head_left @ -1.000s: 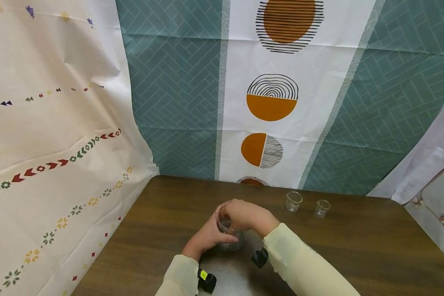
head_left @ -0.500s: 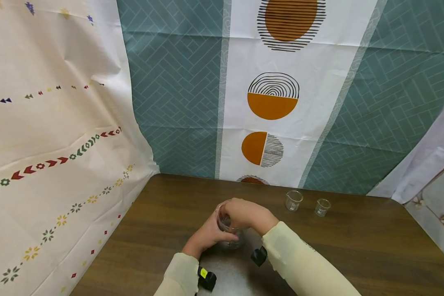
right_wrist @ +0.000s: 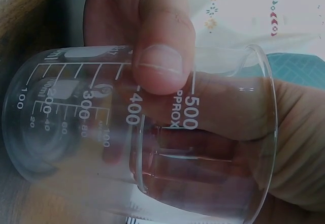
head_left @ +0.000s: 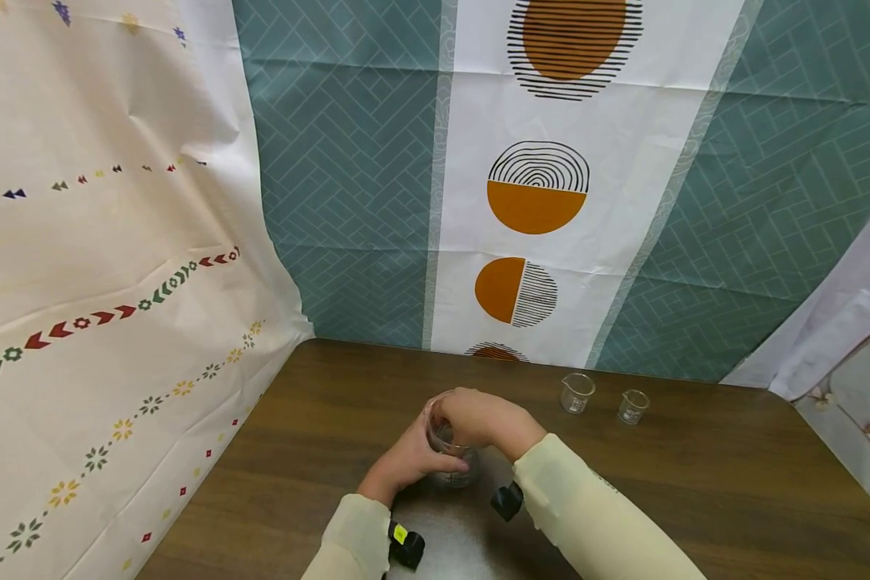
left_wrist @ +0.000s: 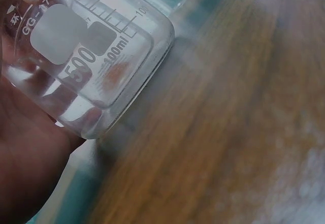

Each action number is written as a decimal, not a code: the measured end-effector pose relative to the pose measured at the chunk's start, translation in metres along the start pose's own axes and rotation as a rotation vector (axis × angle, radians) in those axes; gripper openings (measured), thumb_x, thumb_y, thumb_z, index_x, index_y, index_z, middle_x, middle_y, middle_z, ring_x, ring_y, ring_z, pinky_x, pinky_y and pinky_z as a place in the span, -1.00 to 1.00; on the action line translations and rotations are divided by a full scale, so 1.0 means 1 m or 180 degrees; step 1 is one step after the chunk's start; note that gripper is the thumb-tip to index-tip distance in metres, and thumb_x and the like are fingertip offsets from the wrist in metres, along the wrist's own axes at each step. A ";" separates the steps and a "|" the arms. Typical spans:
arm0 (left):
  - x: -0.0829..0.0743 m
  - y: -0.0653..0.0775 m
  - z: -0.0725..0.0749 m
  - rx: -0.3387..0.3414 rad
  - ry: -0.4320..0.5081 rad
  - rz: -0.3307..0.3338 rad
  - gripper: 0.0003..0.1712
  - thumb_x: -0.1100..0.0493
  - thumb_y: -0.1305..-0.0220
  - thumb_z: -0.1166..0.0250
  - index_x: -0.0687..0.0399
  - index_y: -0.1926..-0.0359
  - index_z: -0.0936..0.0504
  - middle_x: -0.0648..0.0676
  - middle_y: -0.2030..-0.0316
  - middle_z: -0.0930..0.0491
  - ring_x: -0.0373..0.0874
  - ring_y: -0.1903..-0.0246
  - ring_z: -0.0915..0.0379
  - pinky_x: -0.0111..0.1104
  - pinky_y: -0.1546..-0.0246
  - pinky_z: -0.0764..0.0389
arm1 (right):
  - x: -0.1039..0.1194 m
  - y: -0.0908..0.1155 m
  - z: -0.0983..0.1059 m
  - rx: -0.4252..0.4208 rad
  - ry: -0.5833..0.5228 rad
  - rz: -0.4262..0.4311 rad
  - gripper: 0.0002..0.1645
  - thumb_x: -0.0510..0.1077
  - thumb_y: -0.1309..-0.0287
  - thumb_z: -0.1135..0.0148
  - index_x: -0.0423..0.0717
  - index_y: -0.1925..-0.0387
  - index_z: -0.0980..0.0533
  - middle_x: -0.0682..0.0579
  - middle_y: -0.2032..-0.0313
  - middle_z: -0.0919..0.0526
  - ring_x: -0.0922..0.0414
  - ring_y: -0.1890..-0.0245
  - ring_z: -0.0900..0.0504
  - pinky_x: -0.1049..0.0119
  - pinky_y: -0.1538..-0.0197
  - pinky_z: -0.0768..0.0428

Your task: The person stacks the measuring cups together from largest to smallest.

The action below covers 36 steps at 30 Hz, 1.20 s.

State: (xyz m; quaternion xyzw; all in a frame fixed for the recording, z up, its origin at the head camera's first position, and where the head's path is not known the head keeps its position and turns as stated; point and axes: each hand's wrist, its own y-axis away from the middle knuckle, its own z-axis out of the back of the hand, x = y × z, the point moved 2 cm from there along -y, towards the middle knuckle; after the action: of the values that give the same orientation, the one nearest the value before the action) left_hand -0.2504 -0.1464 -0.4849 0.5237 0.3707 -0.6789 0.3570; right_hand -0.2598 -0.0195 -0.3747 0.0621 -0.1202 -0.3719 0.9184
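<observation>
A large clear glass beaker, marked 500, stands low over the wooden table in the head view. My left hand grips it from the left, with the thumb across the graduated side. Inside sits a smaller 100 ml beaker, its rim about level with the 400 mark. My right hand reaches in through the large beaker's mouth, and its fingers hold the small beaker at the rim. The fingers show blurred through the glass in the right wrist view. In the left wrist view the large beaker looks tilted.
Two more small glass beakers stand at the back right, a larger one and a smaller one. The brown wooden table meets a teal and white patterned cloth behind. A cream printed cloth hangs along the left.
</observation>
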 end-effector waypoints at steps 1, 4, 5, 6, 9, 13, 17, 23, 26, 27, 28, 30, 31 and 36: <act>0.000 0.000 0.000 0.0007 0.0017 -0.0012 0.20 0.09 0.05 -0.56 -0.39 -0.46 0.05 -0.16 -0.40 -0.14 -0.11 -0.32 -0.19 -0.37 -0.16 -0.45 | 0.000 0.000 0.000 -0.0001 0.0000 -0.0001 -0.69 -0.22 0.05 -0.48 0.15 0.22 -0.66 0.25 0.25 -0.64 0.31 0.32 -0.53 0.42 0.23 -0.56; -0.001 0.000 0.000 0.0023 0.0049 -0.0046 0.19 0.11 0.04 -0.55 -0.38 -0.46 0.05 -0.14 -0.40 -0.14 -0.09 -0.32 -0.18 -0.39 -0.14 -0.46 | 0.000 0.000 0.000 0.0006 -0.0010 -0.0024 -0.69 -0.22 0.05 -0.48 0.15 0.22 -0.66 0.26 0.26 -0.64 0.31 0.33 -0.52 0.42 0.23 -0.56; -0.001 0.000 0.000 0.0025 0.0055 -0.0046 0.19 0.11 0.04 -0.55 -0.38 -0.46 0.04 -0.14 -0.40 -0.13 -0.09 -0.32 -0.18 -0.38 -0.13 -0.47 | 0.000 -0.001 0.000 0.0013 -0.0010 -0.0031 -0.69 -0.22 0.05 -0.48 0.15 0.22 -0.66 0.25 0.26 -0.64 0.31 0.33 -0.52 0.42 0.22 -0.57; -0.001 0.000 0.000 0.0026 0.0052 -0.0046 0.19 0.11 0.04 -0.55 -0.39 -0.46 0.04 -0.15 -0.40 -0.13 -0.09 -0.32 -0.18 -0.38 -0.14 -0.47 | 0.000 -0.001 -0.001 0.0019 -0.0004 -0.0037 -0.69 -0.22 0.06 -0.48 0.15 0.22 -0.66 0.25 0.26 -0.64 0.31 0.33 -0.53 0.41 0.22 -0.57; -0.003 0.000 0.000 0.0013 0.0016 -0.0033 0.18 0.10 0.05 -0.56 -0.43 -0.45 0.03 -0.18 -0.40 -0.13 -0.12 -0.32 -0.18 -0.36 -0.19 -0.43 | 0.000 -0.001 0.000 0.0037 0.0030 -0.0047 -0.68 -0.21 0.05 -0.48 0.15 0.21 -0.66 0.24 0.25 -0.65 0.31 0.31 -0.53 0.39 0.17 -0.59; -0.003 -0.001 0.000 0.0020 0.0016 -0.0040 0.17 0.10 0.04 -0.56 -0.42 -0.44 0.02 -0.18 -0.40 -0.13 -0.13 -0.32 -0.18 -0.30 -0.25 -0.39 | 0.001 -0.001 0.001 0.0047 0.0049 -0.0066 -0.68 -0.21 0.05 -0.48 0.14 0.20 -0.66 0.23 0.23 -0.64 0.30 0.28 -0.52 0.38 0.13 -0.58; -0.002 -0.001 0.000 0.0034 0.0042 -0.0038 0.17 0.12 0.03 -0.55 -0.41 -0.44 0.02 -0.18 -0.40 -0.13 -0.13 -0.33 -0.18 -0.33 -0.22 -0.41 | 0.001 0.000 0.001 0.0048 0.0025 -0.0098 -0.73 -0.22 0.04 -0.47 0.12 0.25 -0.64 0.22 0.28 -0.61 0.29 0.33 -0.50 0.39 0.18 -0.57; -0.004 0.000 -0.001 0.0098 0.0165 -0.0038 0.17 0.19 0.01 -0.53 -0.41 -0.45 0.04 -0.13 -0.41 -0.13 -0.09 -0.31 -0.23 -0.34 -0.09 -0.55 | 0.002 0.001 0.001 0.0037 0.0041 -0.0059 -0.76 -0.20 -0.01 -0.45 0.12 0.25 -0.64 0.24 0.28 -0.61 0.30 0.33 -0.52 0.39 0.16 -0.57; -0.004 0.000 -0.001 0.0150 0.0233 -0.0051 0.19 0.18 0.02 -0.54 -0.44 -0.45 0.05 -0.12 -0.40 -0.16 -0.10 -0.28 -0.27 -0.31 -0.04 -0.59 | 0.003 0.001 0.001 0.0049 0.0048 -0.0048 -0.75 -0.19 -0.01 -0.45 0.11 0.22 -0.65 0.24 0.27 -0.64 0.30 0.31 -0.54 0.38 0.13 -0.59; -0.003 0.000 -0.001 0.0160 0.0242 -0.0055 0.19 0.18 0.02 -0.54 -0.44 -0.45 0.05 -0.11 -0.40 -0.17 -0.10 -0.28 -0.29 -0.31 -0.03 -0.59 | 0.003 0.002 0.002 0.0049 0.0049 -0.0044 -0.74 -0.19 0.00 -0.45 0.11 0.21 -0.66 0.24 0.27 -0.64 0.30 0.30 -0.55 0.38 0.12 -0.59; -0.003 0.000 -0.001 0.0161 0.0235 -0.0055 0.19 0.18 0.02 -0.54 -0.45 -0.45 0.06 -0.11 -0.40 -0.18 -0.10 -0.27 -0.29 -0.32 -0.03 -0.59 | 0.003 0.002 0.002 0.0052 0.0049 -0.0039 -0.72 -0.19 0.01 -0.46 0.11 0.20 -0.66 0.24 0.26 -0.65 0.30 0.29 -0.55 0.38 0.11 -0.59; -0.003 0.000 0.000 0.0159 0.0237 -0.0058 0.20 0.18 0.02 -0.54 -0.45 -0.45 0.06 -0.11 -0.39 -0.20 -0.11 -0.27 -0.29 -0.32 -0.04 -0.58 | 0.004 0.002 0.003 0.0058 0.0051 -0.0034 -0.70 -0.18 0.02 -0.47 0.10 0.19 -0.67 0.24 0.25 -0.66 0.29 0.27 -0.57 0.38 0.09 -0.60; -0.003 0.000 0.000 0.0152 0.0239 -0.0058 0.20 0.18 0.03 -0.54 -0.45 -0.45 0.06 -0.12 -0.39 -0.21 -0.12 -0.27 -0.29 -0.33 -0.04 -0.58 | 0.004 0.002 0.003 0.0060 0.0062 -0.0026 -0.69 -0.18 0.03 -0.48 0.10 0.18 -0.67 0.24 0.24 -0.67 0.29 0.25 -0.57 0.38 0.08 -0.60; -0.001 -0.001 0.000 0.0158 0.0273 -0.0053 0.21 0.20 0.02 -0.54 -0.44 -0.45 0.07 -0.12 -0.40 -0.21 -0.13 -0.28 -0.30 -0.32 -0.03 -0.58 | 0.003 0.002 0.003 0.0067 0.0097 0.0013 -0.68 -0.17 0.04 -0.48 0.10 0.17 -0.67 0.23 0.21 -0.67 0.28 0.22 -0.58 0.38 0.07 -0.59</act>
State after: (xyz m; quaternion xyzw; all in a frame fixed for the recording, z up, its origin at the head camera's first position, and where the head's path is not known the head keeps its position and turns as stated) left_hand -0.2506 -0.1457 -0.4839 0.5579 0.3729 -0.6678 0.3221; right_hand -0.2574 -0.0204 -0.3707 0.0773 -0.1101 -0.3677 0.9202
